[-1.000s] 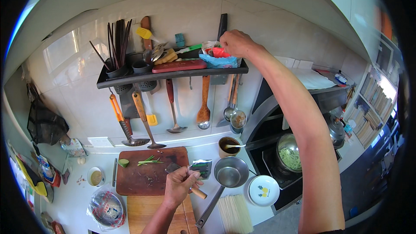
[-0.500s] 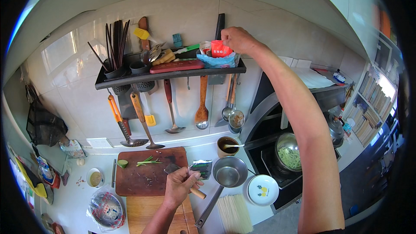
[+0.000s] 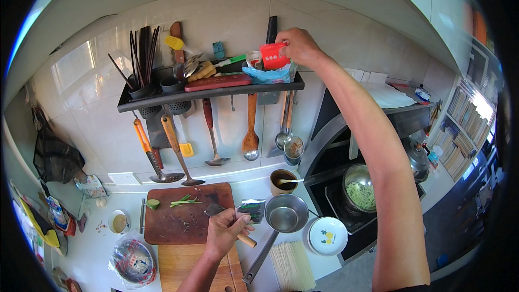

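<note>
My right hand is raised to the black wall shelf, its fingers closed on the top of a red packet. The packet's lower end is at a blue plastic bag on the shelf. Low over the cutting board's right edge, my left hand pinches a small shiny green-and-silver sachet. A wooden handle sticks out beneath that hand, and a dark blade-like end shows on its other side. Whether the hand grips this tool too is hidden.
A brown cutting board carries green strips and a green end piece. Beside it stand a saucepan, a brown cup, dry noodles and white plates. A pot of green shreds sits on the stove.
My right hand has drawn the red packet slightly up and tilted it, so more of it shows above the blue bag. My left hand stays as it was.
</note>
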`<action>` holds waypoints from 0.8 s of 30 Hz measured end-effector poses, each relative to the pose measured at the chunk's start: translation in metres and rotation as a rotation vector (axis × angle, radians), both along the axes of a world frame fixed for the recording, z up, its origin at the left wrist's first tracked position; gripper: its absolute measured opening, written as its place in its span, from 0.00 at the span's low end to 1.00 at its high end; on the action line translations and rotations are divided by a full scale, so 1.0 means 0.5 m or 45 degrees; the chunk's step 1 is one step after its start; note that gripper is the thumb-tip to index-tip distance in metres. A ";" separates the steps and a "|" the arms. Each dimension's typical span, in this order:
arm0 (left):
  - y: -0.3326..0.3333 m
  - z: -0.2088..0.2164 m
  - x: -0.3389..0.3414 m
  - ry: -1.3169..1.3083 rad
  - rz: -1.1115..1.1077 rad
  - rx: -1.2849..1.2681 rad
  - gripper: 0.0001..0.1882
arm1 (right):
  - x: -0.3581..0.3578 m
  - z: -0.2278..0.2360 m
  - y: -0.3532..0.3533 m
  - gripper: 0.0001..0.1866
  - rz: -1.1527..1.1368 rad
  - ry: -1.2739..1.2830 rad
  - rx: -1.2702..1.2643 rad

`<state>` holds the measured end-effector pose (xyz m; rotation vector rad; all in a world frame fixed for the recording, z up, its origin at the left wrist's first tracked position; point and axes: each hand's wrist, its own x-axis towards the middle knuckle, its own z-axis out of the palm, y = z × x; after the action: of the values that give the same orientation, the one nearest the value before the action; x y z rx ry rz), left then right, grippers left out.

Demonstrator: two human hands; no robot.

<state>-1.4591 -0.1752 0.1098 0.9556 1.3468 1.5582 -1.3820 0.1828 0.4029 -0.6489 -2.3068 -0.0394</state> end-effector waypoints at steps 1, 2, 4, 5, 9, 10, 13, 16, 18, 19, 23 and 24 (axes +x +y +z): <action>0.000 0.001 0.001 -0.007 0.000 -0.002 0.05 | 0.003 0.000 0.001 0.11 -0.023 0.069 0.070; 0.001 0.002 0.002 -0.015 -0.002 -0.003 0.05 | 0.005 0.001 0.002 0.09 -0.034 0.140 0.105; 0.001 0.003 0.004 -0.016 -0.004 -0.001 0.05 | 0.010 0.004 0.003 0.08 -0.055 0.284 0.176; 0.001 0.004 0.004 -0.015 -0.001 -0.002 0.05 | 0.011 0.006 -0.008 0.07 -0.064 0.329 0.147; 0.001 -0.001 0.002 -0.010 -0.005 0.007 0.06 | 0.013 0.007 -0.011 0.06 -0.022 0.327 0.197; 0.002 -0.004 0.002 -0.008 -0.006 0.016 0.06 | 0.013 0.006 -0.008 0.06 -0.015 0.330 0.203; 0.003 -0.009 0.000 -0.013 -0.006 0.049 0.06 | 0.014 0.009 -0.017 0.06 -0.042 0.323 0.192; -0.001 -0.002 0.001 -0.026 0.007 0.020 0.05 | 0.022 0.013 -0.048 0.05 -0.103 0.280 0.188; -0.001 0.001 0.003 -0.030 0.009 0.007 0.05 | 0.025 0.010 -0.048 0.05 -0.132 0.227 0.274; -0.001 0.000 0.003 -0.031 0.007 0.014 0.05 | 0.023 0.003 -0.037 0.05 -0.138 0.192 0.356; 0.001 0.002 0.001 -0.015 0.007 0.022 0.05 | 0.016 -0.009 -0.051 0.06 -0.154 0.068 0.300; 0.003 -0.001 0.000 -0.001 0.004 0.049 0.05 | 0.015 -0.008 -0.046 0.07 -0.097 0.074 0.193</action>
<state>-1.4590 -0.1735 0.1094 0.9763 1.3226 1.5916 -1.3742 0.1598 0.3991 -0.6514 -2.1976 -0.2258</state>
